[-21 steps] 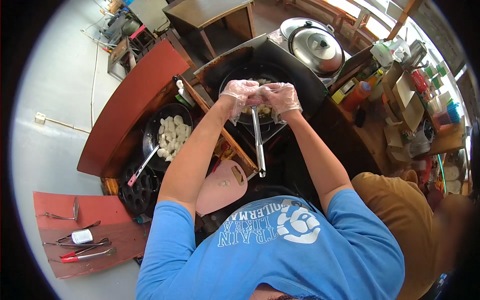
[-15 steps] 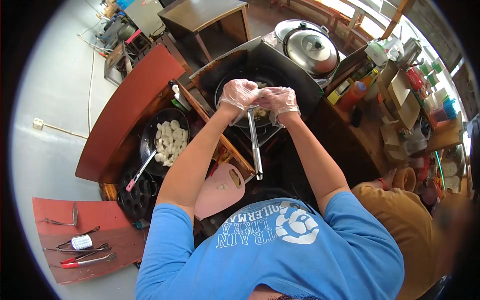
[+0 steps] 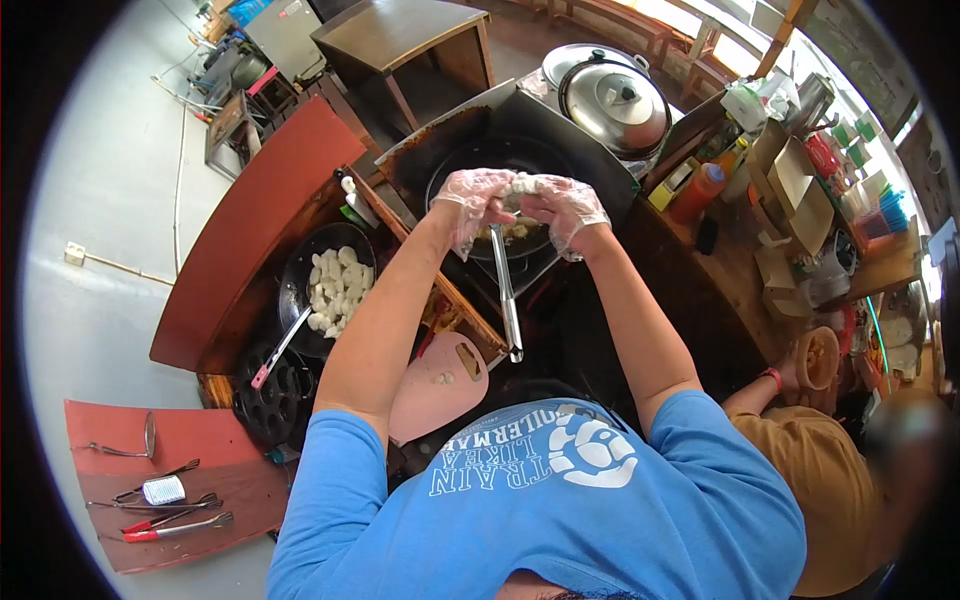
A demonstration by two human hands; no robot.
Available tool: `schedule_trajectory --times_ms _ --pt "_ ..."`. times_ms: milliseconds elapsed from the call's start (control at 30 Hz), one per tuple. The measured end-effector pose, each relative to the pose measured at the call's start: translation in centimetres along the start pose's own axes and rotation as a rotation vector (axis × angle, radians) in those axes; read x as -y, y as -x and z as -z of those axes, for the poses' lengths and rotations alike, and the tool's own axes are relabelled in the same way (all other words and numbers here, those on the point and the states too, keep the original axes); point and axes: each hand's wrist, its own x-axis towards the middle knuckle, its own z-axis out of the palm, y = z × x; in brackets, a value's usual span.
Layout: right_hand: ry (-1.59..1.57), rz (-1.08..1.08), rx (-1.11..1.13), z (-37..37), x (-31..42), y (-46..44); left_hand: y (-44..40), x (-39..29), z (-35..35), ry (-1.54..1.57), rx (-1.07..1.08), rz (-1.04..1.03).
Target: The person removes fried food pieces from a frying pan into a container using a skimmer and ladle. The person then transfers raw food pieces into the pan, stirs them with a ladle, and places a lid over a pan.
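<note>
My left hand and my right hand both wear clear plastic gloves. Between them they pinch a white piece of dough, stretched from one hand to the other. Below is a dark wok on the stove, with pale pieces in it, partly hidden by my hands. A long metal utensil handle runs from the wok toward me; its head is hidden. Off to the left, a second pan holds many white dough pieces and a spatula with a pink-ended handle.
A metal splash guard surrounds the wok's far side. Lidded pots stand beyond it. A pink cutting board lies near my body. Tongs rest on a red shelf at left. At right, a co-worker's hand holds a brown bowl.
My hands have moved slightly apart, and the dough between them looks longer. The co-worker's hand and bowl at right have come further into view.
</note>
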Motion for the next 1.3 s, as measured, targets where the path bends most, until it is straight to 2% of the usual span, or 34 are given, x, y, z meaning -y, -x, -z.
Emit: schedule_trajectory --times_ms 133,200,300,367,400,433,467,533,600,633,667,733,767,800,833,867,933,1000,1033,1067,1133,1233,1300 --pt "0.017 0.019 0.052 -1.4 -0.7 0.4 0.7 -0.4 -1.2 -0.081 0.111 -0.033" --pt "0.048 0.028 0.021 -2.0 -0.6 1.1 1.0 -0.9 -1.1 -0.382 0.054 -0.032" --pt "0.173 0.075 -0.044 -2.3 -0.7 2.2 1.2 -1.0 -0.4 -0.515 0.028 0.024" --pt "0.414 -0.045 -0.129 -1.7 -0.9 3.1 1.8 -1.0 0.2 -0.518 -0.035 -0.028" --pt "0.953 -0.212 -0.161 -3.5 1.0 4.9 2.1 -1.2 0.7 -0.517 -0.098 -0.086" --pt "1.282 -0.319 -0.049 -4.0 1.1 5.9 1.6 -0.8 2.4 -0.451 -0.099 -0.106" --pt "1.607 -0.428 0.074 -4.5 0.9 6.9 1.5 -0.8 3.5 -0.514 -0.177 -0.112" --pt "1.737 -0.436 0.283 -6.0 0.4 10.6 0.8 -0.4 7.1 -0.653 -0.268 -0.144" --pt "1.809 -0.481 0.303 -1.2 -7.2 10.0 0.6 -0.9 9.1 -1.198 -0.363 -0.239" --pt "1.676 -0.663 0.228 -3.1 -5.9 10.8 -0.5 -1.2 10.8 -1.729 -0.253 -0.14" --pt "1.564 -0.63 0.142 -3.3 -6.6 11.5 -1.5 -0.6 12.0 -1.729 -0.257 -0.138" --pt "1.404 -0.375 0.052 -2.2 -9.3 12.2 -2.4 -0.3 12.8 -2.123 -0.179 0.019" --pt "1.404 -0.373 0.052 -1.7 -9.7 11.9 -4.5 1.2 15.3 -2.209 -0.083 0.038" --pt "1.27 -0.439 -0.064 -1.3 -9.9 11.6 -4.4 0.7 14.7 -2.21 -0.084 0.037" --pt "1.132 -0.501 -0.176 -0.5 -10.3 11.3 -4.2 0.1 13.5 -2.185 -0.05 0.184" --pt "1.035 -0.417 -0.176 1.3 -11.2 11.0 -4.0 -0.4 12.2 -2.152 -0.017 0.331" --pt "0.838 -0.482 -0.226 1.7 -10.0 10.6 -5.8 0.7 12.3 -2.073 -0.074 0.355" --pt "0.54 -0.529 -0.24 1.1 -7.8 11.0 -9.4 3.6 14.2 -1.92 -0.201 0.283" --pt "0.488 -0.543 -0.276 0.5 -6.9 11.1 -7.3 1.7 10.6 -2.074 -0.119 0.215" --pt "0.436 -0.557 -0.312 0.0 -6.1 11.1 -7.3 2.0 10.3 -2.074 -0.117 0.212" --pt "0.357 -0.513 -0.291 -0.9 -4.2 11.4 -6.9 2.9 9.8 -1.365 -0.593 -0.067" --pt "0.222 -0.528 -0.327 -1.3 -2.2 11.0 -3.9 2.4 9.4 -1.515 -0.551 -0.318" --pt "0.235 -0.465 -0.235 -1.4 -0.6 11.4 -0.1 0.3 9.1 -1.666 -0.44 -0.436"
